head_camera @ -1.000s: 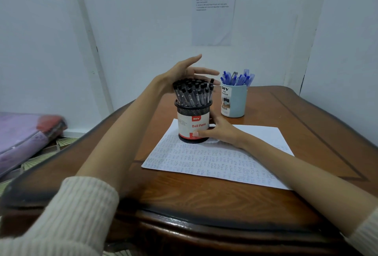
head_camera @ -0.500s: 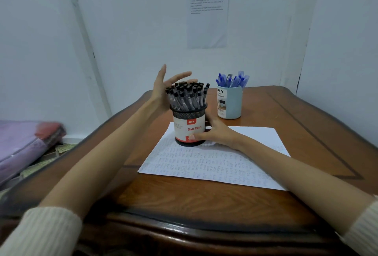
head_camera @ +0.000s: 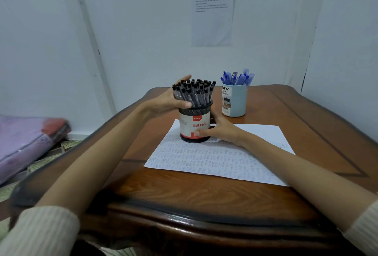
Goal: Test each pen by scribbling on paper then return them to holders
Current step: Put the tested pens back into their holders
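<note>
A: When the head view looked down over the desk [head_camera: 204,198], where was the black mesh holder [head_camera: 195,125]?

B: It stood upright near the middle of the desk, with its base on the far left corner of the paper [head_camera: 214,161]. The sheet was covered in rows of small scribbles. It spread from under the holder toward the person and off to the holder's right.

A: And the black pens [head_camera: 194,92]?

B: They were packed tight inside the holder, caps up.

A: What was the left hand [head_camera: 173,100] doing?

B: It reached in from the holder's left, just above the rim. Its grip was closed round the bunch of black pens, with the thumb across the near side and the fingers curled behind the caps.

A: And the right hand [head_camera: 221,131]?

B: It was low on the holder's right side. Its grip wrapped the holder's wall, with the thumb pressed on the label near the base. The other fingers were hidden behind.

A: Was anything else close by?

B: A blue cup [head_camera: 235,100] stood behind the holder and to its right, near it but apart and off the paper. Blue pens [head_camera: 237,78] stuck up out of it. A printed notice [head_camera: 212,12] hung on the wall far behind the holder, with text too small to read. Well to the holder's left, below the desk, a purple bundle [head_camera: 26,141] lay on the floor.
</note>
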Demonstrator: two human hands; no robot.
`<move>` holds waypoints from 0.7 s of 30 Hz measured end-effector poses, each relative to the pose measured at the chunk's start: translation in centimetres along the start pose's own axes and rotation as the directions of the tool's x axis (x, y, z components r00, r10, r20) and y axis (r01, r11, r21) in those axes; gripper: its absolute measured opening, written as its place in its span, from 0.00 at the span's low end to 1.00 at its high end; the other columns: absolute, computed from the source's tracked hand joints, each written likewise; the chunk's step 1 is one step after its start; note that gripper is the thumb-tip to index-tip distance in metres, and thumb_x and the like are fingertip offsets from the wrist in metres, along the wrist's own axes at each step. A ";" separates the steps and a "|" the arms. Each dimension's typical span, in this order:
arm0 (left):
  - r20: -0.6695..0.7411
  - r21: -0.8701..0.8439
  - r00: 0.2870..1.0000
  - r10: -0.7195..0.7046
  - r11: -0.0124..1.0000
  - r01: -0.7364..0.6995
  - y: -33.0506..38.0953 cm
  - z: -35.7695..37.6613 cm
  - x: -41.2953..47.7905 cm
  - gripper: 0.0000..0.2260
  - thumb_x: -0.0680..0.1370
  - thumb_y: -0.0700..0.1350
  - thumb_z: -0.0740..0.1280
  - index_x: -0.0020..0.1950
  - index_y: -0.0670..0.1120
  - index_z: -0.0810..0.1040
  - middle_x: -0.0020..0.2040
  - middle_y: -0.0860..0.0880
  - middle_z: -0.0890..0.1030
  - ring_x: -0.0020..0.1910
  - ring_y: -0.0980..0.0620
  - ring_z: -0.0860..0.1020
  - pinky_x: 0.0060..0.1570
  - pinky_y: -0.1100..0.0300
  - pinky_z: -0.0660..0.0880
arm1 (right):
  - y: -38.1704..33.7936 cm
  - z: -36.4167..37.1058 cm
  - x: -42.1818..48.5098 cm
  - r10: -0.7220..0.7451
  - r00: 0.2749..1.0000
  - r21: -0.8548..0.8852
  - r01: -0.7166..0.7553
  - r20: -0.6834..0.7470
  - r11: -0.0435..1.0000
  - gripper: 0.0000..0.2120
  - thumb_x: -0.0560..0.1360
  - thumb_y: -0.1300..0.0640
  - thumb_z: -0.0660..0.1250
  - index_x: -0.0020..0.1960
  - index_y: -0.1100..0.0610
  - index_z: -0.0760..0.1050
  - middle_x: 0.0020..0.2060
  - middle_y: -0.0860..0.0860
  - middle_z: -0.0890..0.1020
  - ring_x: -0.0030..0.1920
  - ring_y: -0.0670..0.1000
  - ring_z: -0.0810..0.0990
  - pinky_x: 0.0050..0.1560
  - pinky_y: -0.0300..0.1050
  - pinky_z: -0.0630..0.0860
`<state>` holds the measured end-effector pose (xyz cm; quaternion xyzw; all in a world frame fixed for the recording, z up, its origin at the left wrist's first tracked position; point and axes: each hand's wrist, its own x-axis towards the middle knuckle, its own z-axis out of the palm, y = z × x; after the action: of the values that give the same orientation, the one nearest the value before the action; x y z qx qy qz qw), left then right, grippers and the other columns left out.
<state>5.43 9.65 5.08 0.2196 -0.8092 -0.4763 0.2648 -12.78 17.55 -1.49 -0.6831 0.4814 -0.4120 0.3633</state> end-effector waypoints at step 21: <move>-0.128 0.001 0.992 0.015 1.000 -0.015 -1.5 2.5 -2.4 0.39 0.58 0.59 0.79 0.64 0.48 0.69 0.58 0.51 0.80 0.59 0.53 0.78 0.52 0.62 0.76 | -0.4 -2.0 -0.1 0.089 0.989 -0.079 -0.080 0.118 0.994 0.34 0.67 0.58 0.76 0.68 0.52 0.65 0.58 0.47 0.76 0.60 0.47 0.75 0.58 0.39 0.72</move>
<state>5.81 12.05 2.22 0.2435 -0.7922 -0.4594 0.3196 -14.54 17.57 -0.39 -0.6986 0.5019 -0.3360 0.3836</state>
